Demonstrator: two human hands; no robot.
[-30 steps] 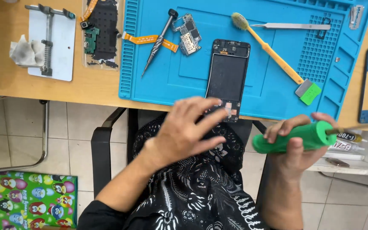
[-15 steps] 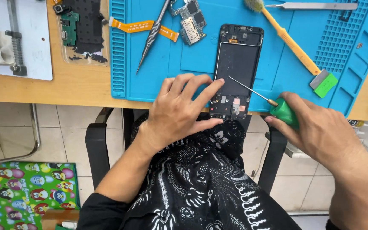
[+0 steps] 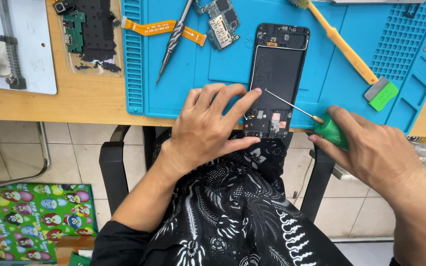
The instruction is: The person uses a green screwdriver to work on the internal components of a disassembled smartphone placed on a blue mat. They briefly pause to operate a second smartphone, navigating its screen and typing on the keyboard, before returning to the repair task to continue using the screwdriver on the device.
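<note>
Left hand (image 3: 208,128) flat on one phone (image 3: 276,79); right hand (image 3: 375,152) clamps green screwdriver (image 3: 332,129) (second, grey screwdriver (image 3: 173,39) on blue mat (image 3: 351,93)).

Both forearms are bare; a black garment (image 3: 232,212) with white floral and leaf patterns covers the lap, lower centre of frame.

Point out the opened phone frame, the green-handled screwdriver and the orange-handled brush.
opened phone frame (image 3: 278,69): head view, on its dark middle panel.
green-handled screwdriver (image 3: 332,131): head view, on its green handle.
orange-handled brush (image 3: 343,47): head view, on its orange handle.
</note>
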